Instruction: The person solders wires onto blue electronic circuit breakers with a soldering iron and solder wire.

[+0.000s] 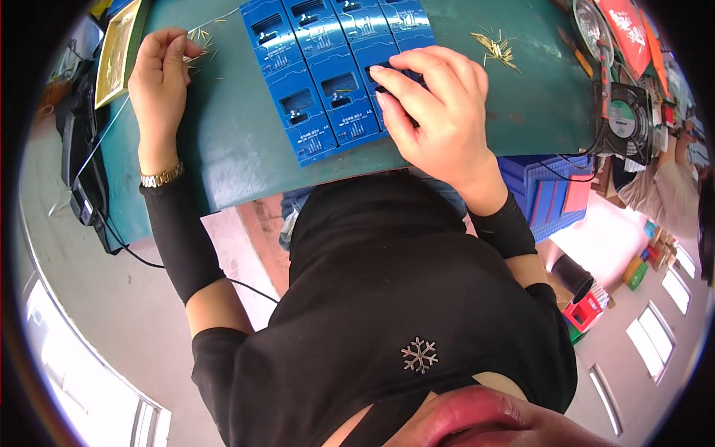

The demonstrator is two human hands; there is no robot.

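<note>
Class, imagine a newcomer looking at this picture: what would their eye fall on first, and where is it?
The bright blue panel of circuit boards stands out first, lying on the green table at upper centre, with the right hand over its right part. Left of it, the left hand is by some thin gold-coloured pins. Lower down, a silvery snowflake ornament shows against the black top.

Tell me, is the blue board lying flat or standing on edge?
Lying flat: the blue board shows its broad face, spread on the green table, with the right hand over it.
</note>
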